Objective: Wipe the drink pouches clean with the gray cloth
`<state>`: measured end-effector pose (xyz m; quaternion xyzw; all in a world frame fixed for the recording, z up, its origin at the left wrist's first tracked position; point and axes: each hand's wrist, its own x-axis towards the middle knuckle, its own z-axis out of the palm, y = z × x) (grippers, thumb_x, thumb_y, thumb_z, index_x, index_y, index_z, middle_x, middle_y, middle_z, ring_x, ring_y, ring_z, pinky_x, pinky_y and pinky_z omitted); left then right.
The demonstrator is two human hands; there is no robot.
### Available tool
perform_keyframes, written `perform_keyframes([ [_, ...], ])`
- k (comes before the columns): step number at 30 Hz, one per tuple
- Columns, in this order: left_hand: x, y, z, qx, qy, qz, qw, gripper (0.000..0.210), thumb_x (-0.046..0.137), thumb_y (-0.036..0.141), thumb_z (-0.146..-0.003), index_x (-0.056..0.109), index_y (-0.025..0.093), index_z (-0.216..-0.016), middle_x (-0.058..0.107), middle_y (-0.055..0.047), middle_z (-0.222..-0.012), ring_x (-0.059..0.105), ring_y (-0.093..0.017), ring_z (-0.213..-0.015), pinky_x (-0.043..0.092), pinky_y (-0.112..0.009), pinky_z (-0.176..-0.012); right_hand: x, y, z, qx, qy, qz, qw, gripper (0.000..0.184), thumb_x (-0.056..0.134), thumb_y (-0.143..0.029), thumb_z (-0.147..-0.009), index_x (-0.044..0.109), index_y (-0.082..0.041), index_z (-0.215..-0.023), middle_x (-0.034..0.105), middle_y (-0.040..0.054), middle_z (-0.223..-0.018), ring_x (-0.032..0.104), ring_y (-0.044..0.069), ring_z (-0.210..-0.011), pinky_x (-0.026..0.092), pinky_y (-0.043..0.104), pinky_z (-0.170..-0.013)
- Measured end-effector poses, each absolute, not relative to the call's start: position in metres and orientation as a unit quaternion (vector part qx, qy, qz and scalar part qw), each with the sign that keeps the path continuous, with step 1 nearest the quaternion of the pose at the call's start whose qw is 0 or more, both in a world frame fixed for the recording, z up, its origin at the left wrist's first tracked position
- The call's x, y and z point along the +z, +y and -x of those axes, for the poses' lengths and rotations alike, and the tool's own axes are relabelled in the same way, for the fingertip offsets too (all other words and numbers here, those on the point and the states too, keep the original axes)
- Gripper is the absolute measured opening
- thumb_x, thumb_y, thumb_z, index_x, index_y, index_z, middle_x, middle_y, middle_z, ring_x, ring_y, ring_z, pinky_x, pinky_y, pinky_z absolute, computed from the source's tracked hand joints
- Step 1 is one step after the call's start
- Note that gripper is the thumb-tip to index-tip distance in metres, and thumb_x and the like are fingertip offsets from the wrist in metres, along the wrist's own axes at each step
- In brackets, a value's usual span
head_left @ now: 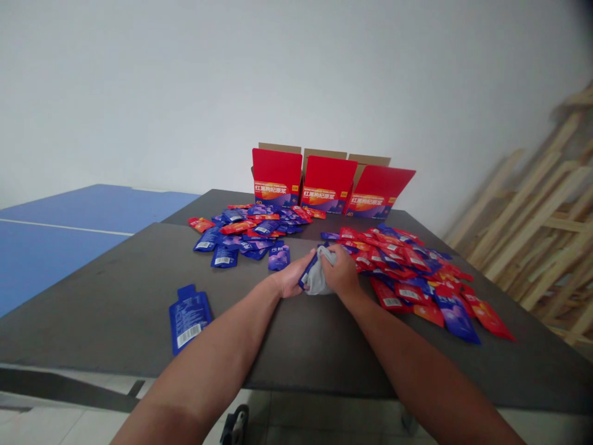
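Over the middle of the dark table, my left hand is closed on a blue pouch, most of which is covered. A grey cloth is bunched in my right hand and pressed against that pouch. Just behind my left hand lies a purple-blue pouch. To the left of my left forearm, a single blue pouch with a spout-shaped top and a barcode lies flat. My right hand is close to the left edge of a heap of red and blue pouches.
Three open red boxes stand in a row at the table's back, flaps raised. Another pile of mixed pouches lies left of centre. A blue table adjoins on the left; wooden slats lean at the right.
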<state>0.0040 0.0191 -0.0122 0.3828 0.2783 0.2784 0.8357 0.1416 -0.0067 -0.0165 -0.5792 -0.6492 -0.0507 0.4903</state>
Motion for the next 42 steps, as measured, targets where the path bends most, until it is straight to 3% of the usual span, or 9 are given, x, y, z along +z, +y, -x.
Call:
perform_keyframes([
  [4, -0.013, 0.018, -0.005, 0.274, 0.292, -0.426, 0.811, 0.043, 0.06, 0.058, -0.079, 0.053, 0.017, -0.069, 0.047, 0.005, -0.046, 0.039, -0.006, -0.035, 0.02, -0.018, -0.035, -0.015, 0.001, -0.152, -0.02, -0.586, 0.614, 0.528, 0.022, 0.052, -0.041, -0.085, 0.059, -0.02, -0.085, 0.065, 0.0044, -0.077, 0.059, 0.021, -0.072, 0.044, 0.031, -0.066],
  [11, -0.011, 0.024, 0.003, 0.222, 0.236, -0.37, 0.871, 0.04, 0.06, 0.054, -0.081, 0.053, 0.016, -0.073, 0.042, 0.005, -0.051, 0.033, -0.004, -0.037, 0.015, -0.015, -0.034, -0.017, 0.008, -0.163, 0.009, -0.533, 0.633, 0.561, 0.03, 0.052, -0.048, -0.082, 0.059, -0.019, -0.082, 0.065, 0.0046, -0.074, 0.058, 0.021, -0.067, 0.042, 0.031, -0.062],
  [14, -0.008, 0.028, 0.007, 0.224, 0.195, -0.311, 0.903, 0.035, 0.058, 0.048, -0.084, 0.055, 0.014, -0.078, 0.049, 0.001, -0.061, 0.036, -0.004, -0.041, 0.019, -0.014, -0.033, -0.018, 0.01, -0.167, 0.015, -0.512, 0.646, 0.566, 0.031, 0.054, -0.049, -0.08, 0.059, -0.019, -0.081, 0.064, 0.0041, -0.071, 0.057, 0.021, -0.065, 0.042, 0.03, -0.06],
  [18, -0.004, 0.035, 0.01, 0.347, 0.179, -0.27, 0.88, 0.02, 0.063, 0.03, -0.081, 0.061, 0.014, -0.092, 0.056, 0.0, -0.069, 0.045, -0.005, -0.045, 0.028, -0.015, -0.035, -0.016, 0.009, -0.165, 0.014, -0.521, 0.633, 0.572, 0.03, 0.055, -0.049, -0.081, 0.059, -0.019, -0.08, 0.064, 0.0042, -0.071, 0.058, 0.021, -0.067, 0.043, 0.031, -0.062],
  [23, -0.005, 0.043, 0.008, 0.488, 0.256, -0.211, 0.807, 0.013, 0.066, 0.011, -0.076, 0.062, 0.012, -0.089, 0.067, -0.003, -0.078, 0.063, -0.01, -0.064, 0.052, -0.02, -0.062, -0.014, 0.0, -0.158, -0.005, -0.58, 0.596, 0.555, 0.028, 0.054, -0.047, -0.083, 0.06, -0.02, -0.084, 0.066, 0.0046, -0.078, 0.06, 0.021, -0.073, 0.046, 0.032, -0.068],
  [28, -0.005, 0.042, 0.006, 0.51, 0.244, -0.25, 0.786, 0.022, 0.063, 0.008, -0.077, 0.063, 0.012, -0.099, 0.07, -0.007, -0.085, 0.067, -0.014, -0.07, 0.055, -0.028, -0.073, -0.016, -0.009, -0.156, -0.046, -0.782, 0.457, 0.421, 0.016, 0.056, -0.034, -0.084, 0.065, -0.022, -0.087, 0.066, 0.0048, -0.083, 0.061, 0.02, -0.08, 0.048, 0.032, -0.075],
  [32, -0.006, 0.036, 0.002, 0.492, 0.206, -0.286, 0.796, 0.036, 0.063, 0.01, -0.079, 0.059, 0.021, -0.114, 0.069, -0.006, -0.095, 0.068, -0.015, -0.076, 0.054, -0.031, -0.075, -0.019, -0.009, -0.155, -0.058, -0.859, 0.403, 0.312, 0.016, 0.055, -0.027, -0.084, 0.068, -0.023, -0.093, 0.066, 0.0046, -0.089, 0.06, 0.019, -0.086, 0.049, 0.03, -0.076],
  [42, -0.018, 0.027, -0.005, 0.427, 0.195, -0.428, 0.773, 0.033, 0.07, 0.021, -0.075, 0.062, 0.019, -0.107, 0.067, -0.005, -0.088, 0.065, -0.016, -0.075, 0.053, -0.027, -0.072, -0.023, 0.002, -0.163, -0.071, -0.757, 0.532, 0.374, 0.012, 0.056, -0.029, -0.085, 0.064, -0.022, -0.088, 0.064, 0.006, -0.087, 0.059, 0.021, -0.085, 0.047, 0.033, -0.076],
])
